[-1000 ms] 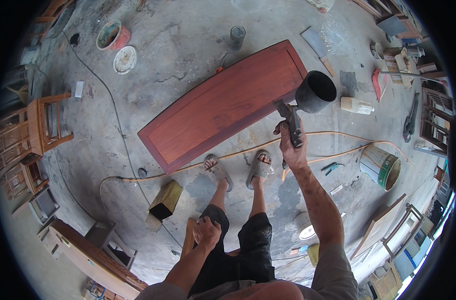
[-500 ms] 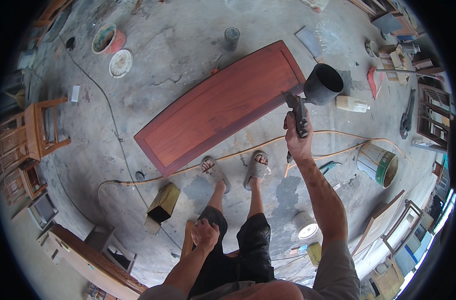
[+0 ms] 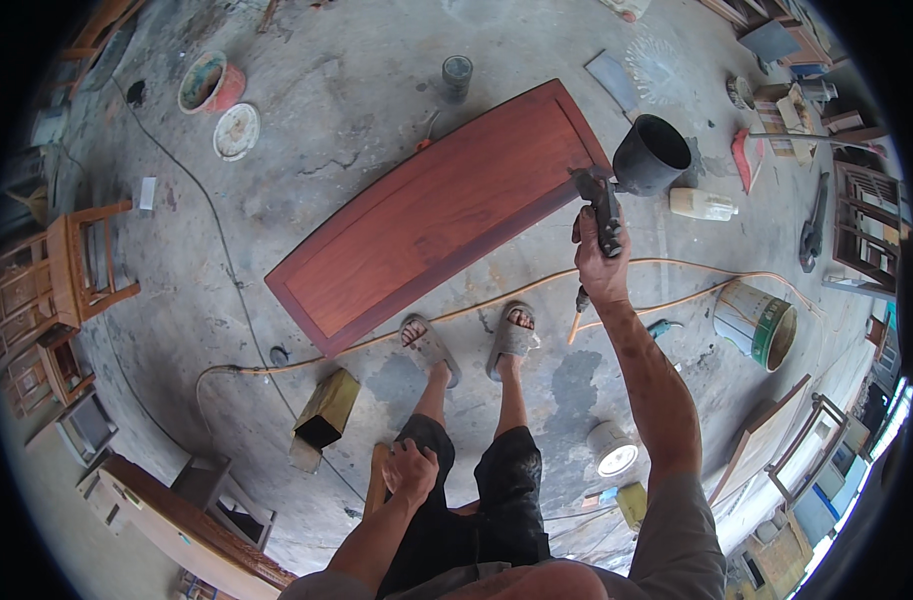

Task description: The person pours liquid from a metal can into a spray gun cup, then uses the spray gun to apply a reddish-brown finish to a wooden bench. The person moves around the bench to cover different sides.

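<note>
two hands of ours show: the right hand [image 3: 603,268] is wrapped around a dark spray gun [image 3: 606,220], its black cup [image 3: 651,157] appearing just past the right end of a reddish wooden panel [image 3: 431,215]; the left hand [image 3: 410,470] rests by the left knee [image 3: 428,430], curled, though we cannot tell how tightly. the panel lies ahead of our sandals [image 3: 509,352]; an orange hose [image 3: 676,263] crosses the concrete floor [image 3: 306,215] between them.

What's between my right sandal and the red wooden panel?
An orange hose crosses the floor between the right sandal and the panel, in the head view.
</note>
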Demonstrator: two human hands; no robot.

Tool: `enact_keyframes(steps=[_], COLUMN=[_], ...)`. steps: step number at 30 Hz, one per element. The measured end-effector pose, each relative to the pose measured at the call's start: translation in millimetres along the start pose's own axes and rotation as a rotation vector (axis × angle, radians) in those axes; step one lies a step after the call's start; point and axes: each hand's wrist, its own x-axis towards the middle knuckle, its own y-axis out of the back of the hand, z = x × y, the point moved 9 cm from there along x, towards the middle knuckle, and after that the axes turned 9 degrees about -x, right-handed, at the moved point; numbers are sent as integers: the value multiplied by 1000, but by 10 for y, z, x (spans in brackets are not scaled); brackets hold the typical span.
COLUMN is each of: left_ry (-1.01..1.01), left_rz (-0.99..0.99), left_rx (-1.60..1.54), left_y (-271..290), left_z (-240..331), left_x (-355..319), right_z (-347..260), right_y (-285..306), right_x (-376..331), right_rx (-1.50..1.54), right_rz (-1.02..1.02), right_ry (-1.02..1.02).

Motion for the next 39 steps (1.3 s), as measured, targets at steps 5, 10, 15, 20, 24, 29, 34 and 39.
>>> enact_keyframes(steps=[5,10,15,20,24,29,34,39], left_ry=[-25,-32,-21,-9,-10,-23,-29,-29], left_rz=[27,-14,7,-12,-9,5,29,40], left_rx=[14,30,28,34,40,39,37,21], left_y=[-7,28,1,37,40,69,62,65], left_z=[2,54,32,68,68,93,73,73], left_x=[-2,-3,5,-3,-2,-17,-17,-22], right_z=[18,111,129,84,88,220,280,201], right_y=[74,205,266,192,162,243,267,228], right_x=[1,-115,-226,-95,-1,-130,-223,-121], right_rx=[4,-9,-38,-11,-10,-44,-20,14], right_rz=[5,-11,14,42,3,29,37,18], right_ry=[-30,-111,-88,-11,-98,-66,-72,-126])
